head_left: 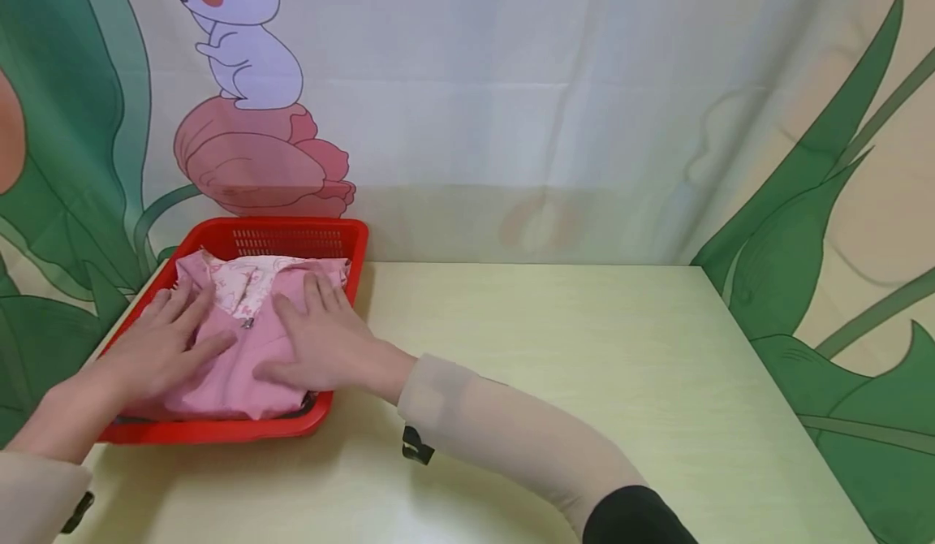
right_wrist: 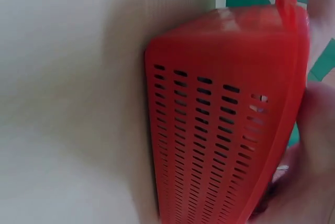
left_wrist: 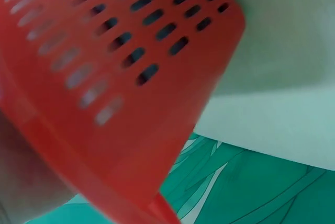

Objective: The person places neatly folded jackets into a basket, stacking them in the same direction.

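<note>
A folded pink garment (head_left: 241,373) with a white patterned lining and a small zipper pull (head_left: 247,323) lies in a red plastic basket (head_left: 219,432). My left hand (head_left: 157,345) rests on the garment's left part, fingers spread. On its right part lies my right hand (head_left: 321,337), fingers extended and thumb pointing inward. Dark fabric peeks out under the garment along the basket's front rim. The left wrist view is filled by the slotted basket wall (left_wrist: 157,72). From the right wrist, the outer basket side (right_wrist: 220,103) shows, with my right hand (right_wrist: 309,166) over its rim.
The basket stands at the left end of a pale table (head_left: 584,365). Behind the table hangs a curtain (head_left: 467,105) printed with leaves and a white animal on a pink flower. My right forearm crosses above the table's front.
</note>
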A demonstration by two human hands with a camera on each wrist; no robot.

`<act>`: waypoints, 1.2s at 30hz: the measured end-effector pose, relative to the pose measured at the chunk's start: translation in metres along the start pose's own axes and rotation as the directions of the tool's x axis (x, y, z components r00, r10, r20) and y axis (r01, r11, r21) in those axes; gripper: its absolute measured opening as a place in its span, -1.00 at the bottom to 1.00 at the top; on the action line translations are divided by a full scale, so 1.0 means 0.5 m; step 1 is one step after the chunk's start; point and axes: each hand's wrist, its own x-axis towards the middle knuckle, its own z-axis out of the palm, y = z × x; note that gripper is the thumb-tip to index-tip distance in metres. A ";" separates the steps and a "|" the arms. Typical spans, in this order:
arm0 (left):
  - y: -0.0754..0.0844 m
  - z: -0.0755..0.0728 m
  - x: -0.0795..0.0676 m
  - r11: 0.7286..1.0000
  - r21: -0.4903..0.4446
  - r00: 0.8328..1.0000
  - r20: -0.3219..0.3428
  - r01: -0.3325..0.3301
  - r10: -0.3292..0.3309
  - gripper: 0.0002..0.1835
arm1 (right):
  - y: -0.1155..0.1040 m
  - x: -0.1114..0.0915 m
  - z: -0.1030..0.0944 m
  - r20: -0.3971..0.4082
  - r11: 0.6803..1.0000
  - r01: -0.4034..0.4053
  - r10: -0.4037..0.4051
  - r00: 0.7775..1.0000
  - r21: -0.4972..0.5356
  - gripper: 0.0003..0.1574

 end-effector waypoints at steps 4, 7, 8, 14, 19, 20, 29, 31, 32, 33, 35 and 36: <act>-0.003 0.018 0.006 1.000 -0.019 1.000 0.001 0.000 0.000 0.05 | -0.004 0.015 0.003 0.090 0.998 -0.023 0.027 0.996 -0.050 0.28; -0.009 0.028 0.008 1.000 -0.028 1.000 0.003 0.003 -0.003 0.05 | -0.010 0.025 0.003 0.142 0.996 -0.028 0.041 0.989 -0.086 0.31; -0.011 0.030 0.008 1.000 -0.031 1.000 0.004 0.004 -0.004 0.05 | -0.013 0.027 0.003 0.158 0.995 -0.031 0.047 0.986 -0.100 0.32; -0.017 0.045 0.009 0.999 -0.042 1.000 -0.002 0.006 -0.006 0.03 | -0.030 0.036 0.003 0.223 0.976 -0.026 0.076 0.972 -0.218 0.38; -0.021 0.058 0.011 0.997 -0.078 1.000 0.017 0.004 -0.003 0.03 | -0.041 0.039 0.005 0.255 0.957 -0.011 0.088 0.963 -0.288 0.38; -0.021 0.060 0.011 0.997 -0.081 1.000 0.021 0.003 -0.002 0.03 | -0.043 0.040 0.005 0.262 0.954 -0.011 0.093 0.961 -0.298 0.38; -0.033 0.080 0.025 0.996 -0.090 0.999 0.034 -0.016 0.019 0.04 | -0.069 0.050 0.015 0.302 0.940 -0.046 0.154 0.941 -0.337 0.48; -0.043 0.085 0.028 0.996 -0.086 0.999 0.030 -0.022 0.025 0.05 | -0.071 0.051 0.013 0.304 0.938 -0.052 0.164 0.939 -0.344 0.49; -0.048 0.088 0.029 0.996 -0.087 0.999 0.022 -0.023 0.025 0.04 | -0.072 0.052 0.012 0.305 0.937 -0.052 0.164 0.938 -0.345 0.49; -0.051 0.091 0.029 0.996 -0.089 1.000 0.014 -0.025 0.026 0.04 | -0.073 0.053 0.012 0.306 0.937 -0.049 0.163 0.938 -0.347 0.49; -0.056 0.095 0.029 0.995 -0.097 0.999 0.021 -0.030 0.032 0.05 | -0.075 0.054 0.010 0.317 0.935 -0.052 0.170 0.933 -0.350 0.50; -0.058 0.097 0.028 0.994 -0.104 0.999 0.021 -0.034 0.037 0.05 | -0.076 0.054 0.010 0.324 0.934 -0.054 0.177 0.929 -0.354 0.51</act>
